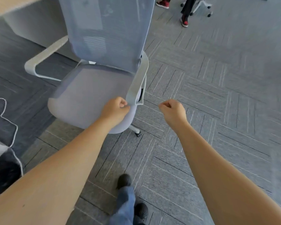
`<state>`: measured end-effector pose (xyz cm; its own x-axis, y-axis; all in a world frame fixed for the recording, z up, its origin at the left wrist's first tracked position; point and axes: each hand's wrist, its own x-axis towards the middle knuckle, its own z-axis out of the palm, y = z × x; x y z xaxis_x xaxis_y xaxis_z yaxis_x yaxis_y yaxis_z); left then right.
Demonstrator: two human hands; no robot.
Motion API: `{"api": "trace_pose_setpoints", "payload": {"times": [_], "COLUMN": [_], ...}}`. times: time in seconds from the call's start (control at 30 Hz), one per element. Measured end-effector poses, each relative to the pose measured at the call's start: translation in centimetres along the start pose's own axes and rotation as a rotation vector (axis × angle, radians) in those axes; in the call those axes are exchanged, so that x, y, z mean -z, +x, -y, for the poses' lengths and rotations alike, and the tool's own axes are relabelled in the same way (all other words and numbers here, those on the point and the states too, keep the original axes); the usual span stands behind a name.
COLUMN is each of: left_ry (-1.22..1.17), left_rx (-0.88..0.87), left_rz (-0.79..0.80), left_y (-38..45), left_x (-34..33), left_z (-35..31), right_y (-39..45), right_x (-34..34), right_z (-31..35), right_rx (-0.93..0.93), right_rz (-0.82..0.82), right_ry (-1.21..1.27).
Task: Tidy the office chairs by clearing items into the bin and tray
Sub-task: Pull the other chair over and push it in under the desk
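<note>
Standing over a grey mesh office chair (94,88), seat bare, backrest upright, turned away toward a pale counter (11,5) at upper left. Both bare forearms stretched forward and down. Left hand (116,109) over the seat's front right corner, grip curled into a loose fist, fingertips pressed against the thumb right beside the front end of the chair's right armrest (137,82); touching the armrest or just short of it, cannot tell through the blur. Nothing visibly pinched. Right hand (173,111) off to the right of the chair, above the carpet (217,95), grip likewise closed into a fist, holding nothing that shows. Hands near each other, armrest tip between them and slightly above. Left armrest (44,59) sticking out toward the counter. One caster (138,134) showing under the seat edge. Dark shoes (124,180) and blue jeans at the bottom centre. Far left edge: a white cable (11,125) looping over the carpet and something dark, too blurred to name. Top right: another person's legs with red-and-black shoes (184,22) beside the white base of a second chair (201,6). No bin or tray within view
</note>
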<state>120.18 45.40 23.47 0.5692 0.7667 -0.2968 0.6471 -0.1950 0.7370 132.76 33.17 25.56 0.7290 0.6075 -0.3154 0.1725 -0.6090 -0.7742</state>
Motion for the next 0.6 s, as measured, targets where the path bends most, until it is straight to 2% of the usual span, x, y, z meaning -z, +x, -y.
{"api": "trace_pose_setpoints", "payload": {"times": [0.2,0.33,0.6], "left_ry": [-0.004,0.095,0.213], "left_rx": [0.081,0.149,0.222], "left_rz": [-0.063,-0.078,0.045], "left_y": [9.6,16.1,22.9], "left_x": [-3.9,-5.8,-8.3], "left_z": [-0.5,-0.7,-0.3], "right_y": [9.3,15.6,23.9], "right_x": [-0.2,-0.6,-1.8], "right_z": [-1.2,-1.4,-1.4], "right_rx": [-0.049,-0.103,-0.133], "right_rz": [0.045,0.072,0.130], "right_ry": [0.009,-0.012,-0.076]}}
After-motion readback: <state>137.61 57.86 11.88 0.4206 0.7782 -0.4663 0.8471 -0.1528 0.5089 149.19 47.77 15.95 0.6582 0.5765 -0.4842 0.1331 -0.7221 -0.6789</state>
